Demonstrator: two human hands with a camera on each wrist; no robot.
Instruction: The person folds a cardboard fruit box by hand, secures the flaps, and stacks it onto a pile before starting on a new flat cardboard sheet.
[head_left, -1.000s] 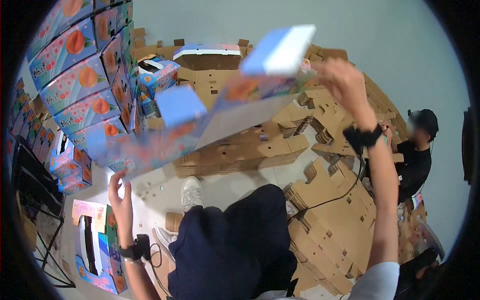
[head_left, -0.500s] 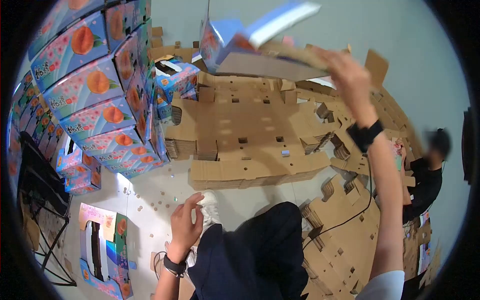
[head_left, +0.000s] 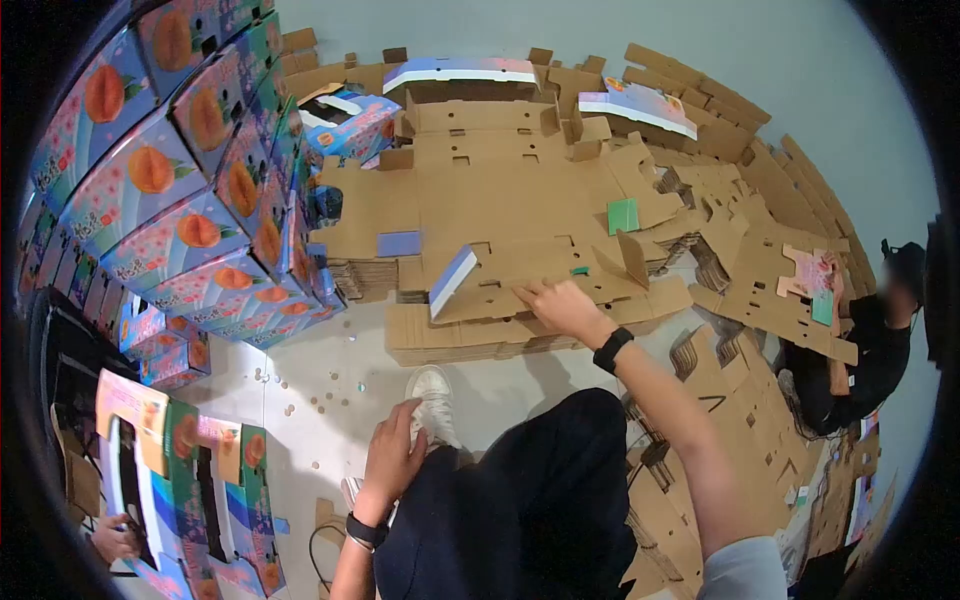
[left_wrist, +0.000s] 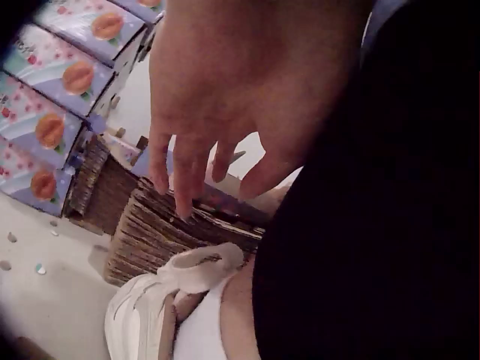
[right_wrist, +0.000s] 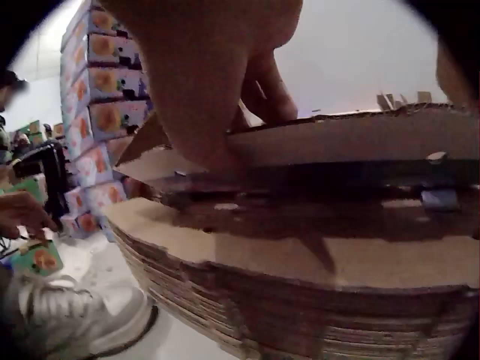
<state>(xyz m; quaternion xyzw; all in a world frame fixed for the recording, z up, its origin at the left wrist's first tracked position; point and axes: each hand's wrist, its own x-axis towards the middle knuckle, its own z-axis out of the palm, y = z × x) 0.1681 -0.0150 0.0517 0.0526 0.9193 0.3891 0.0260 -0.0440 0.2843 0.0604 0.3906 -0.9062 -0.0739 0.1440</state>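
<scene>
A flat cardboard box blank (head_left: 500, 200) lies brown side up on a stack of blanks (head_left: 450, 348), with blue and green printed bits at its sides. Near its front edge, a blue-and-white flap (head_left: 454, 283) stands up. My right hand (head_left: 570, 308) is at that front edge; in the right wrist view, thumb and fingers (right_wrist: 271, 94) pinch the raised cardboard edge (right_wrist: 352, 139). My left hand (head_left: 393, 455) hangs in front of my leg, above a white shoe (head_left: 432, 395), fingers loosely bent and holding nothing.
Printed fruit boxes (head_left: 150, 170) are piled high at the left. Two handled boxes (head_left: 235, 500) stand at the lower left, another person's hand (head_left: 115, 540) beside them. Further blanks (head_left: 720, 460) cover the right side, where a person in black (head_left: 850, 350) handles cardboard.
The printed blank, held up in the air earlier, now lies brown side up on the stack. My right hand came down to its front edge. A second handled box appeared at lower left.
</scene>
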